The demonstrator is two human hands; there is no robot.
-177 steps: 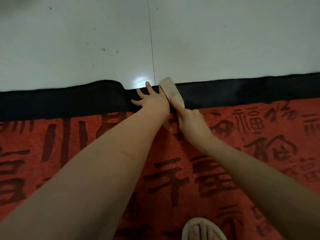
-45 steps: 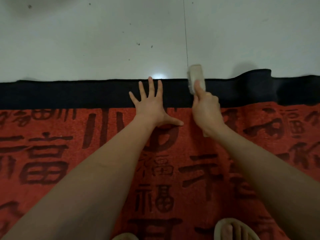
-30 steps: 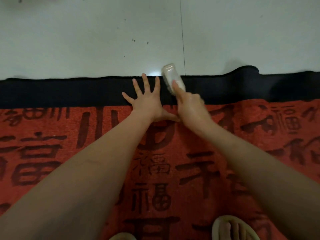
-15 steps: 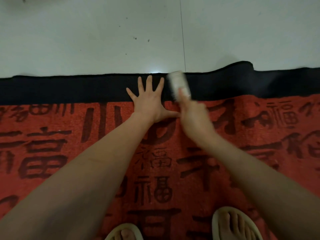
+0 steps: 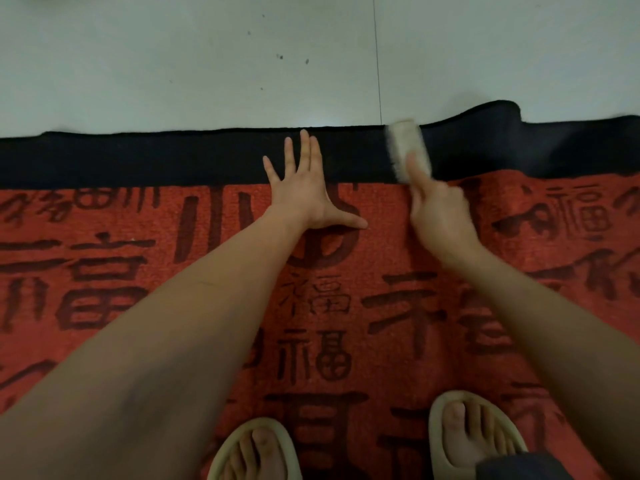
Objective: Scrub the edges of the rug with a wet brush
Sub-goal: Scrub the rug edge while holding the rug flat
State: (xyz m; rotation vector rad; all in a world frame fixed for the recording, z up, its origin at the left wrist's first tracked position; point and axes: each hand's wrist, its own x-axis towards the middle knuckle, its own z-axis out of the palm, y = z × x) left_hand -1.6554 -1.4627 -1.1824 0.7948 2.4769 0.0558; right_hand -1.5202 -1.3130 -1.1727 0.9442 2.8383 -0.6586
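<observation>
Both arms stretched forward and bare to the wrists, forearms converging toward the middle. Left hand (image 5: 304, 188) laid flat, palm down, fingers straight and slightly fanned, pointing away from the body, thumb splayed out to the right. Right hand (image 5: 438, 211) a little apart to its right, back of the hand up, fingers curled in a grip, index finger extended forward along the top of what it holds. Right hand blurred. Both feet in open-toed slippers (image 5: 474, 434) planted at the lower edge, toes forward.
</observation>
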